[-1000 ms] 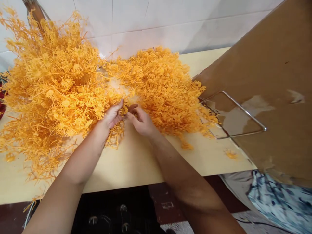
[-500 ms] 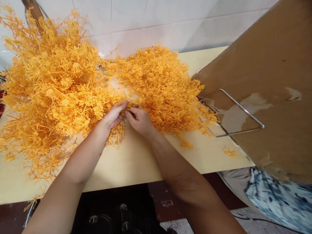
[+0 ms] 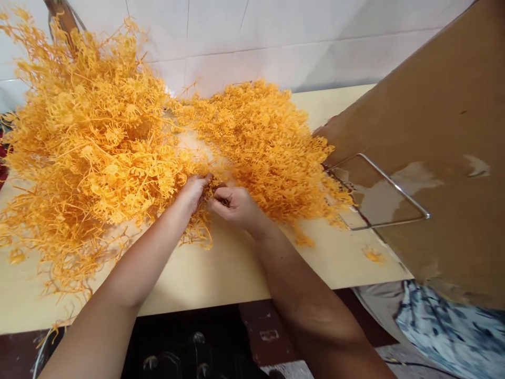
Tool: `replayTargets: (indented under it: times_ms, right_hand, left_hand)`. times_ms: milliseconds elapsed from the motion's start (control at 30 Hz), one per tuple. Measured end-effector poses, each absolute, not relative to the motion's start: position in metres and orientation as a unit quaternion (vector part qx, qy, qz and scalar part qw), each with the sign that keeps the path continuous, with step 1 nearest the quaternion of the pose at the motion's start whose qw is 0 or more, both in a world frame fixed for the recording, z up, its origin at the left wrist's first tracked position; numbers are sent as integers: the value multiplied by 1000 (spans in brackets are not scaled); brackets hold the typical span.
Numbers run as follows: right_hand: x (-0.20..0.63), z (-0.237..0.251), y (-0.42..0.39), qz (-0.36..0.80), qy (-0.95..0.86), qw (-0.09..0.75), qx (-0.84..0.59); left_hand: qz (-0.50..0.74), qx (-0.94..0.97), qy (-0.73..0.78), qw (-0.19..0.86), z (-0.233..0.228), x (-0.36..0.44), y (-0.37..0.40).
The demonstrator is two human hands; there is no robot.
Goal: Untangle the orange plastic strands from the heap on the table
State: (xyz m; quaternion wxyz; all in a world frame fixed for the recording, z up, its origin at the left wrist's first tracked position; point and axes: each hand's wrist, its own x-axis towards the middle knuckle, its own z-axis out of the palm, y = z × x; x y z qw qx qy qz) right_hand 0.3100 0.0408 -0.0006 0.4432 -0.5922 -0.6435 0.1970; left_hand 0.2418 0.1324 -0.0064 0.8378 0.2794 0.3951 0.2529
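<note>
My left hand (image 3: 196,192) is closed around orange plastic sprigs at the near right edge of a large loose heap of orange artificial foliage (image 3: 98,152). Thin strands hang below its fingers. Beside it, my right hand (image 3: 235,206) is curled into a near fist, thumb against fingers. What lies inside that grip is too small and hidden to make out. Just beyond and to the right spreads a flatter pile of the same orange foliage (image 3: 268,147), its sprigs laid closely together.
Both heaps lie on a pale wooden table (image 3: 236,268) against a white tiled wall (image 3: 268,31). A big brown cardboard box (image 3: 445,131) stands at the right, with a bent metal wire frame (image 3: 398,189) against it. One stray orange piece (image 3: 373,256) lies nearby.
My right hand has curled tighter and moved slightly right and nearer, leaving a small gap from the left hand. My left hand has shifted a little right. The whole view has moved slightly.
</note>
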Motion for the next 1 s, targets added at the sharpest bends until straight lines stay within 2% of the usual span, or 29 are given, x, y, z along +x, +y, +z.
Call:
replayTargets:
  times_ms: [167, 333, 500, 633, 800, 1000]
  right_hand:
    - [278, 14, 30, 335, -686, 446, -467]
    - [292, 4, 37, 266, -491, 553, -618]
    - [312, -21, 52, 203, -462, 493, -709]
    - [310, -28, 60, 175, -458, 480, -727]
    - [310, -26, 62, 158, -463, 488, -723]
    - [308, -28, 61, 163, -557, 485, -654]
  left_hand:
    - [257, 340, 360, 830, -5, 239, 139]
    - [202, 362, 313, 855, -5, 231, 142]
    - [197, 368, 314, 853, -5, 228, 142]
    - [220, 346, 321, 854, -7, 230, 142]
    - [215, 326, 323, 862, -8, 230, 143]
    - [193, 332, 322, 865, -5, 231, 141]
